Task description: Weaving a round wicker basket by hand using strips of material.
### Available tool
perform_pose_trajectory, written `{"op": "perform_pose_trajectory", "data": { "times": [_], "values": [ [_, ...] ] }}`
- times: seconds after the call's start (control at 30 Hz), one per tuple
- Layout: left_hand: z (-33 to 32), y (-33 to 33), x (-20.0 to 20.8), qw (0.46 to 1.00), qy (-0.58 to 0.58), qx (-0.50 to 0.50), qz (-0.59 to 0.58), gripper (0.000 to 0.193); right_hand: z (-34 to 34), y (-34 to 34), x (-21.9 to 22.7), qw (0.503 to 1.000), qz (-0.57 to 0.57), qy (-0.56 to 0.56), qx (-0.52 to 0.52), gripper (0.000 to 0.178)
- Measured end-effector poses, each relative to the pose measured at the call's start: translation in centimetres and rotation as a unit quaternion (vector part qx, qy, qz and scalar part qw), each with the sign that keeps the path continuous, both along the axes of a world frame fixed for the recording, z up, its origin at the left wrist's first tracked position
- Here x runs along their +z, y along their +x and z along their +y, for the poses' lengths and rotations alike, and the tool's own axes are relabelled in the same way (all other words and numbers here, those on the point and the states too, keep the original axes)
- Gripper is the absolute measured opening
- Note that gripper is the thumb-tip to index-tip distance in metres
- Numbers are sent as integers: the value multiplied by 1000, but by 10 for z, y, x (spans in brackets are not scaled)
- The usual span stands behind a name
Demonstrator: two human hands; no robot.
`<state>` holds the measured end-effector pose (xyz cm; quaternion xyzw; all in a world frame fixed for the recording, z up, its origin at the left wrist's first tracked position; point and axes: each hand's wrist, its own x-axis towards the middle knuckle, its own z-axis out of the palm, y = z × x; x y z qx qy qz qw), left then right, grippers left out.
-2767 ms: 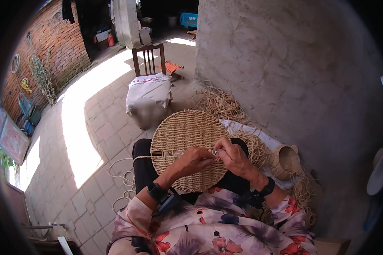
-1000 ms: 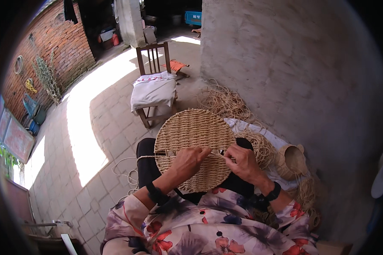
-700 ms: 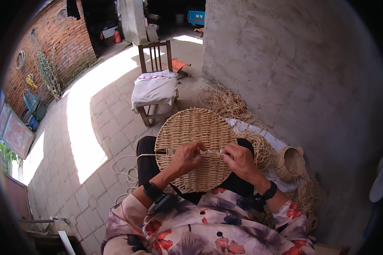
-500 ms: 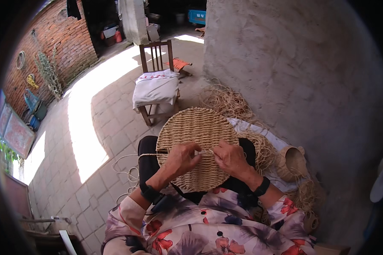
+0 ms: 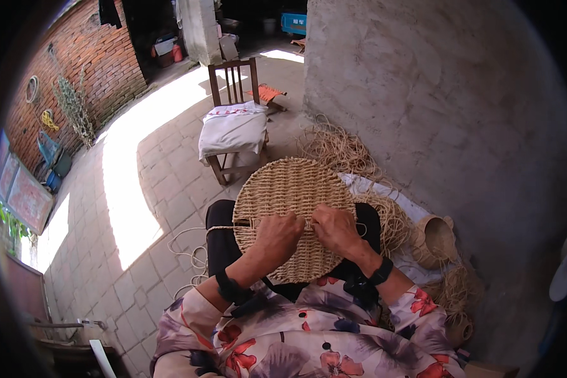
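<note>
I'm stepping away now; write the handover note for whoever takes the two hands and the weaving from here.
Left hand: pinching the braided straw cord at the mat's middle.
Right hand: fingers closed on the same spot, beside the left.
Round woven straw mat: flat on the lap, mostly woven.
Loose cord trails left to the paved floor.
Raw straw pile lies by the wall, not yet used.

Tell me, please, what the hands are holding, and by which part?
Both hands, left and right, grip the round woven mat on the lap, near its middle, where a cord crosses it.
</note>
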<state>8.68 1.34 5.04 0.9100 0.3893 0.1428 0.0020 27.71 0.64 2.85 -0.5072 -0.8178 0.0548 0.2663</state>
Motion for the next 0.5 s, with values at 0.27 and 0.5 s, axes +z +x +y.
{"op": "perform_pose_trajectory", "data": {
  "times": [0.27,0.5],
  "values": [
    [9,14,3,992,1,-27,122,6,-3,2,-3,999,27,18,-5,6],
    [18,6,-5,999,-23,-25,-24,6,-9,-3,0,999,-16,-4,-29,6]
  ]
}}
